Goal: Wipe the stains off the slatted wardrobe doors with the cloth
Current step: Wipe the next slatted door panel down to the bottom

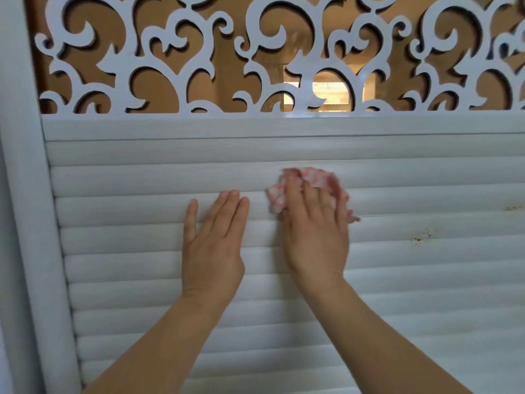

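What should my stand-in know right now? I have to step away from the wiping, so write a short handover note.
Left hand: open, flat on the slatted door, bracing, holding nothing.
Right hand: presses the pink checked cloth against the slats just below the carved fretwork panel.
Done: the slats around both hands look clean.
Left: reddish-brown stains further right on the door, plus a smaller mark near the right edge. Neither has been reached; move the cloth right.

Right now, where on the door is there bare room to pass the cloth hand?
Free: slats right of the cloth, up to the stains; also slats between left hand and frame. Crowded: between both hands; right hand nearly meets the left.
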Demonstrator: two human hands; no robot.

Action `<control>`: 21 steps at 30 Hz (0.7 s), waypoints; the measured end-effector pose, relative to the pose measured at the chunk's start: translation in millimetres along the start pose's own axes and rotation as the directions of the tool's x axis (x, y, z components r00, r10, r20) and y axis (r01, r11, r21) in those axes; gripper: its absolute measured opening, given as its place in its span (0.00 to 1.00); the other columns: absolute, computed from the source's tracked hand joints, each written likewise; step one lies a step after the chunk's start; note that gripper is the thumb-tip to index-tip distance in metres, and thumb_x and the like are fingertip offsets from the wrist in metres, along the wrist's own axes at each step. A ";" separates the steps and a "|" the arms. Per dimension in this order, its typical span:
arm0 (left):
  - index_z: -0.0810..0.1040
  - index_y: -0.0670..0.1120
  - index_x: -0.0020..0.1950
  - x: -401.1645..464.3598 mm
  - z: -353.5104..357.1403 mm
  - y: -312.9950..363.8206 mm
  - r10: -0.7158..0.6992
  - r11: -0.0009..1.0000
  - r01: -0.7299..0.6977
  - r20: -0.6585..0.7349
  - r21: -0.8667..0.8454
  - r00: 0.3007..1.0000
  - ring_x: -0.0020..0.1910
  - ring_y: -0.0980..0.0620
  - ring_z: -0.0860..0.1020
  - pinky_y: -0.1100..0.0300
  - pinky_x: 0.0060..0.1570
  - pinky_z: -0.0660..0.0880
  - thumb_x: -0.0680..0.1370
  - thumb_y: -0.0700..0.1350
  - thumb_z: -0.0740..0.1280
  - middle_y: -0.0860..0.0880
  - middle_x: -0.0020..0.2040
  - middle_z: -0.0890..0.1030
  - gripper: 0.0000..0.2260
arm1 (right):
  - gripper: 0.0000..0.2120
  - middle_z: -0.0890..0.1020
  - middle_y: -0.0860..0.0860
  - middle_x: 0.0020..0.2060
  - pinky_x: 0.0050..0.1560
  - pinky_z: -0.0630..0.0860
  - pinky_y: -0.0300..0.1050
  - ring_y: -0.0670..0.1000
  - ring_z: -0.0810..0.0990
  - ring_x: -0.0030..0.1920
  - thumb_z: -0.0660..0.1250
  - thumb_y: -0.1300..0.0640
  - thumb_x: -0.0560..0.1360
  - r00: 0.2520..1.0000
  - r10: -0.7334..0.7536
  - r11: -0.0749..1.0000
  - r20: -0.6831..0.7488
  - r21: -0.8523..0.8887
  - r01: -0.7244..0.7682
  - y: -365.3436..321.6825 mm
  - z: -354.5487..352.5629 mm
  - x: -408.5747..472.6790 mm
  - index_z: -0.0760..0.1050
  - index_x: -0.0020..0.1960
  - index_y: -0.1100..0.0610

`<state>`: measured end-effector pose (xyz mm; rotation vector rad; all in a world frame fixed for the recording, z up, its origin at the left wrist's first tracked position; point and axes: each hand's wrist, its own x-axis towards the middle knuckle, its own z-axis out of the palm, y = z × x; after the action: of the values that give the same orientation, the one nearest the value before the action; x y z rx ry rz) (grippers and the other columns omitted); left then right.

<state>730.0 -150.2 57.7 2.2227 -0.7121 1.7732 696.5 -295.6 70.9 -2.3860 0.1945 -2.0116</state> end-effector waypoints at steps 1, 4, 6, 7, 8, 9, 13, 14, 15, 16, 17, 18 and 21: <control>0.73 0.40 0.66 -0.2 -0.7 -0.5 0.004 1.000 -0.004 -0.001 0.005 1.000 0.67 0.48 0.69 0.45 0.70 0.49 0.67 0.33 0.50 0.44 0.67 0.74 0.29 | 0.26 0.78 0.57 0.61 0.66 0.56 0.63 0.62 0.72 0.65 0.60 0.59 0.73 0.998 -0.060 0.998 -0.001 -0.027 0.060 -7.0 2.2 -3.6 0.64 0.71 0.55; 0.72 0.41 0.67 -1.4 -2.4 -1.4 0.025 0.999 -0.025 0.001 0.033 1.000 0.68 0.48 0.69 0.43 0.70 0.49 0.68 0.34 0.50 0.44 0.67 0.74 0.29 | 0.24 0.78 0.55 0.60 0.65 0.59 0.64 0.60 0.71 0.65 0.63 0.60 0.72 0.984 -0.175 0.982 -0.033 -0.079 0.172 -2.8 0.1 -4.2 0.71 0.68 0.55; 0.72 0.41 0.67 -1.7 -2.5 -1.2 0.033 0.998 -0.033 0.001 0.047 0.999 0.68 0.50 0.66 0.43 0.70 0.48 0.69 0.33 0.50 0.44 0.67 0.73 0.28 | 0.22 0.79 0.54 0.59 0.64 0.61 0.62 0.58 0.71 0.64 0.65 0.59 0.71 0.975 -0.212 0.973 -0.067 -0.109 0.204 13.6 -7.2 0.2 0.75 0.65 0.54; 0.72 0.41 0.68 -1.2 -2.1 -1.4 0.036 0.998 -0.036 -0.001 0.056 0.999 0.68 0.50 0.66 0.43 0.70 0.48 0.69 0.33 0.49 0.44 0.67 0.73 0.28 | 0.20 0.79 0.54 0.58 0.64 0.62 0.59 0.58 0.72 0.62 0.66 0.59 0.70 0.976 -0.205 0.973 -0.079 -0.122 0.194 22.9 -10.9 2.3 0.77 0.62 0.54; 0.71 0.41 0.68 -0.9 -1.6 -1.4 0.042 0.997 -0.042 0.000 0.063 0.999 0.68 0.50 0.65 0.43 0.70 0.48 0.69 0.32 0.49 0.44 0.67 0.73 0.29 | 0.17 0.80 0.54 0.56 0.63 0.63 0.57 0.58 0.73 0.60 0.67 0.59 0.70 0.980 -0.178 0.978 -0.091 -0.131 0.165 32.5 -15.0 3.5 0.79 0.59 0.53; 0.71 0.41 0.68 -0.8 -1.3 -1.4 0.048 0.996 -0.048 0.000 0.070 0.999 0.68 0.49 0.66 0.42 0.70 0.47 0.69 0.32 0.50 0.44 0.67 0.73 0.29 | 0.15 0.80 0.54 0.54 0.62 0.62 0.55 0.58 0.74 0.58 0.67 0.58 0.69 0.985 -0.138 0.983 -0.102 -0.136 0.124 42.4 -18.8 4.8 0.80 0.56 0.53; 0.72 0.41 0.67 -0.1 0.3 0.8 0.048 0.996 -0.047 -0.014 0.076 0.999 0.67 0.48 0.69 0.43 0.70 0.47 0.69 0.32 0.51 0.44 0.67 0.74 0.28 | 0.10 0.80 0.54 0.52 0.55 0.64 0.51 0.59 0.77 0.49 0.64 0.55 0.71 0.989 0.093 0.986 -0.115 -0.130 -0.108 79.8 -34.7 8.2 0.80 0.49 0.53; 0.72 0.41 0.67 0.1 0.6 2.0 0.043 0.996 -0.042 -0.017 0.073 0.999 0.67 0.48 0.69 0.43 0.70 0.47 0.69 0.32 0.51 0.44 0.67 0.74 0.28 | 0.09 0.80 0.55 0.52 0.53 0.66 0.52 0.60 0.78 0.48 0.64 0.55 0.72 0.981 0.161 0.977 -0.110 -0.120 -0.174 86.7 -38.7 10.0 0.80 0.49 0.55; 0.72 0.41 0.67 0.4 0.9 3.1 0.039 0.997 -0.037 -0.021 0.069 0.999 0.67 0.48 0.68 0.44 0.70 0.47 0.69 0.32 0.51 0.44 0.67 0.74 0.28 | 0.09 0.80 0.56 0.52 0.52 0.67 0.53 0.61 0.78 0.48 0.65 0.55 0.72 0.967 0.234 0.964 -0.102 -0.105 -0.245 91.2 -42.5 12.4 0.81 0.48 0.56; 0.72 0.41 0.67 0.0 1.4 4.1 0.031 0.997 -0.030 -0.024 0.066 0.999 0.67 0.49 0.68 0.44 0.71 0.47 0.69 0.32 0.51 0.44 0.66 0.74 0.28 | 0.09 0.80 0.57 0.52 0.51 0.67 0.54 0.62 0.77 0.49 0.64 0.55 0.73 0.948 0.306 0.946 -0.086 -0.088 -0.313 92.8 -45.3 14.9 0.80 0.49 0.57; 0.72 0.41 0.67 -0.2 2.0 5.0 0.023 0.998 -0.022 -0.026 0.062 0.999 0.67 0.49 0.68 0.44 0.71 0.47 0.69 0.32 0.51 0.44 0.66 0.74 0.28 | 0.10 0.79 0.57 0.53 0.52 0.66 0.54 0.62 0.76 0.51 0.64 0.55 0.75 0.927 0.370 0.924 -0.065 -0.074 -0.374 91.9 -46.6 17.8 0.80 0.51 0.58; 0.72 0.41 0.67 -0.4 2.4 6.3 0.015 0.998 -0.014 -0.028 0.058 1.000 0.67 0.49 0.67 0.44 0.71 0.47 0.69 0.32 0.51 0.44 0.67 0.74 0.28 | 0.10 0.79 0.58 0.54 0.53 0.64 0.53 0.62 0.75 0.52 0.64 0.55 0.76 0.905 0.423 0.903 -0.048 -0.062 -0.426 89.2 -47.0 20.0 0.79 0.53 0.58; 0.72 0.41 0.68 -0.7 4.0 9.5 -0.010 0.999 0.011 -0.031 0.044 0.999 0.68 0.49 0.66 0.45 0.71 0.46 0.69 0.33 0.52 0.44 0.67 0.74 0.28 | 0.09 0.79 0.57 0.50 0.48 0.60 0.49 0.61 0.75 0.50 0.66 0.55 0.75 0.896 0.440 0.897 -0.062 -0.012 -0.442 70.4 -43.0 25.8 0.79 0.52 0.58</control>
<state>728.6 -160.0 54.8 2.2175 -0.6604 1.8312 652.5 -365.2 97.2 -2.0511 0.6982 -1.8644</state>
